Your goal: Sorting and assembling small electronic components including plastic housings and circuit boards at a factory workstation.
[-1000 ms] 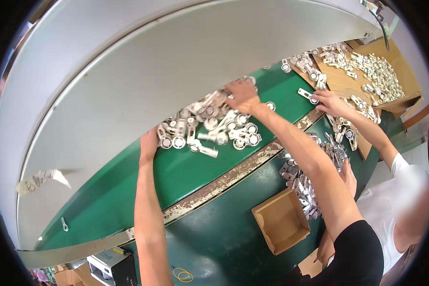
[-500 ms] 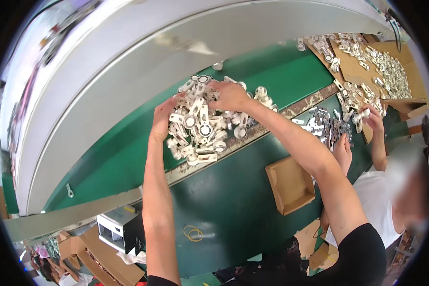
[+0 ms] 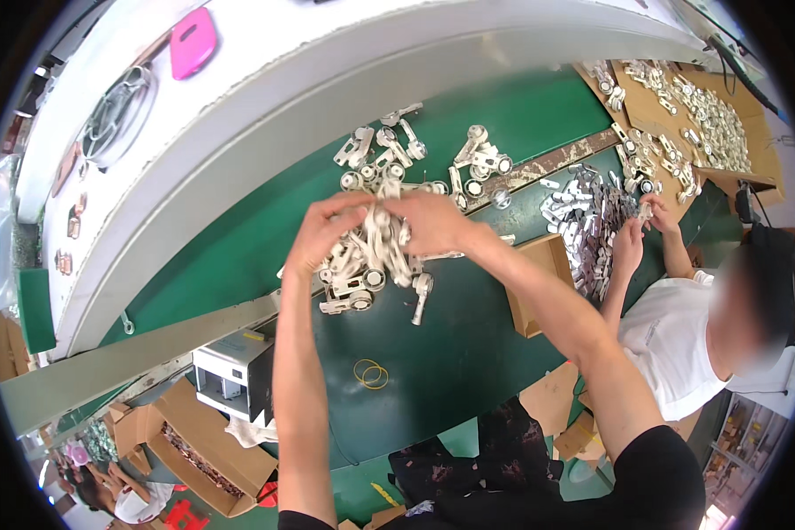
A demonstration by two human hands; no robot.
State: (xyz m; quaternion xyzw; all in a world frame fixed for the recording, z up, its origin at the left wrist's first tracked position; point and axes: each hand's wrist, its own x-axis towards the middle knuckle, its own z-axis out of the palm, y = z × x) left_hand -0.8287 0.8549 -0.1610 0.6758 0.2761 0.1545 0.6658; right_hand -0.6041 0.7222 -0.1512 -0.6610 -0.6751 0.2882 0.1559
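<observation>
Head view shows, as the largest thing, a green conveyor belt [image 3: 512, 115], with a dark green tabletop [image 3: 442, 362] along its near side. At the right is a co-worker [image 3: 671, 344] in a white shirt. One cardboard box [image 3: 548, 261] stands on the tabletop. A heap of cream-white lever-shaped parts [image 3: 362, 283] lies at the border of belt and tabletop. The left hand [image 3: 327, 231] and the right hand [image 3: 428, 225] cup this heap from both sides; their fingers are bent, but whether they clamp any part, I cannot tell.
</observation>
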